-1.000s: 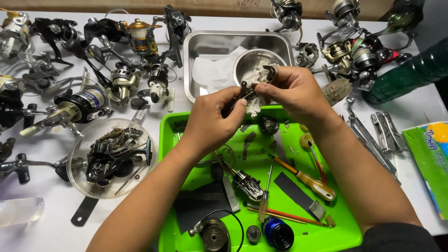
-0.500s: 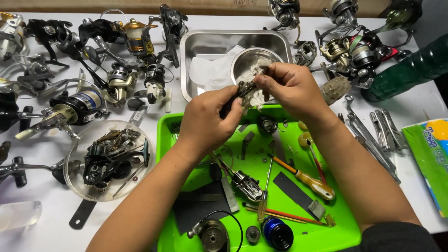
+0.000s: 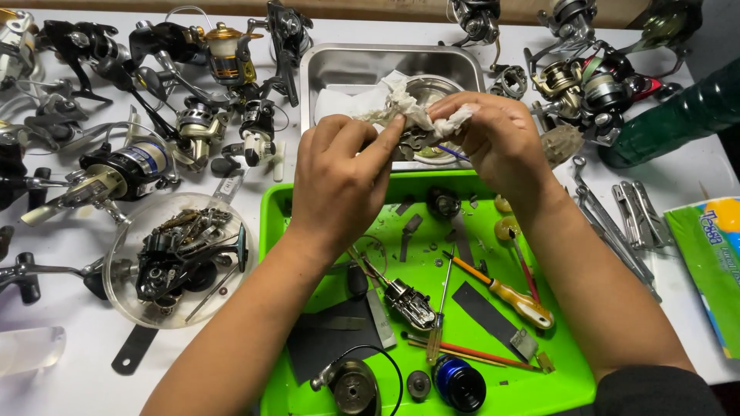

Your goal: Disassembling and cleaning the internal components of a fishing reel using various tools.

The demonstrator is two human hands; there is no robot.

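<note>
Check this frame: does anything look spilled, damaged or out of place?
Nothing looks spilled or broken. Both hands, left hand and right hand, hold a small metal part in crumpled tissue over the green tray. Loose parts and tools lie scattered in the tray, as dismantling would leave them.

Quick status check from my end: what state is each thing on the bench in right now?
Left hand: pinching the tissue.
Right hand: gripping the tissue around a small metal part.
Tissue: crumpled.
Metal part: mostly covered.
Steel tray: upright, holding a bowl.
Green tray: strewn with parts.
Yellow-handled screwdriver: lying flat.
</note>
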